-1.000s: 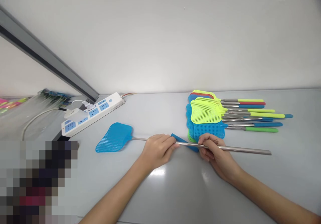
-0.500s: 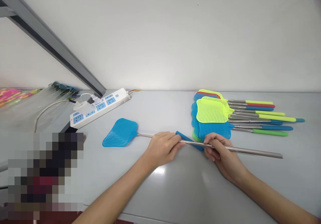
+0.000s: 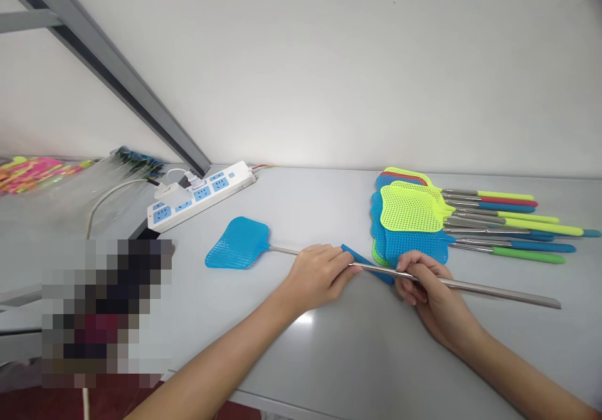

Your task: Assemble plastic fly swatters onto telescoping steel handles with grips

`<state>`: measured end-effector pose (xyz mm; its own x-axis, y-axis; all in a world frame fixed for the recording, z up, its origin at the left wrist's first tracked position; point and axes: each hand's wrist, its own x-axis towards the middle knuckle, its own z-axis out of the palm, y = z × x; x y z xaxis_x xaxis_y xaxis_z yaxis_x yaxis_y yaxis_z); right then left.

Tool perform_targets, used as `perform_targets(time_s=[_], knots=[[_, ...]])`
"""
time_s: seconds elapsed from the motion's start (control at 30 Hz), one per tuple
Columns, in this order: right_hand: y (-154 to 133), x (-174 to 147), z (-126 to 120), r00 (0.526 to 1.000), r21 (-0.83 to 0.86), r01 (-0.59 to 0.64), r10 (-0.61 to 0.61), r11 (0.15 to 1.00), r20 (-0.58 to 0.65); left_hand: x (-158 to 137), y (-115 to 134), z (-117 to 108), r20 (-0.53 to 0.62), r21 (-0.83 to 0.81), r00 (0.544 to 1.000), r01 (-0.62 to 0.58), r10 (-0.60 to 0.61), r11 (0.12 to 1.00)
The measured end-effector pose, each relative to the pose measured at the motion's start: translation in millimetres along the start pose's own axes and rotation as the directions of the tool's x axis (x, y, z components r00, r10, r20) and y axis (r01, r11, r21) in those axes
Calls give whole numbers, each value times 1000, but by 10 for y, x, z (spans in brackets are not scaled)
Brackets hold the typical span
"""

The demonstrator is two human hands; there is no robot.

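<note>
A blue fly swatter lies across the table, its mesh head (image 3: 239, 243) to the left and its bare metal rod (image 3: 505, 293) running to the right. My left hand (image 3: 320, 277) is closed around the thin shaft near the middle. Farther right, the fingers of my right hand (image 3: 430, 294) pinch the thicker part of the rod, whose end sticks out past the hand. A blue handle sleeve (image 3: 347, 250) rests on the table just behind the rod, between both hands and partly covered by them.
Several finished-looking fly swatters with yellow, blue, red and green handles (image 3: 527, 258) lie stacked at the back right. A white power strip (image 3: 202, 200) with plugs sits at the back left. Beyond the grey metal post (image 3: 117, 88) are bagged colourful items (image 3: 42, 172).
The whole view has shifted, so the table and its things appear farther right. Both hands keep the same grip on the swatter, with about the same gap between them.
</note>
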<state>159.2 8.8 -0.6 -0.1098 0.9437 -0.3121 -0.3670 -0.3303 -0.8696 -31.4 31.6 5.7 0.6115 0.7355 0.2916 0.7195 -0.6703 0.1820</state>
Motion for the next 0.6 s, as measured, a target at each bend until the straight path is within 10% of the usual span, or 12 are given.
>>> perform_targets(time_s=[0.6], knots=[[35,6,-32,991,36,-64,59,997,118,26,190,137,-169,134,978,-99,121,986]])
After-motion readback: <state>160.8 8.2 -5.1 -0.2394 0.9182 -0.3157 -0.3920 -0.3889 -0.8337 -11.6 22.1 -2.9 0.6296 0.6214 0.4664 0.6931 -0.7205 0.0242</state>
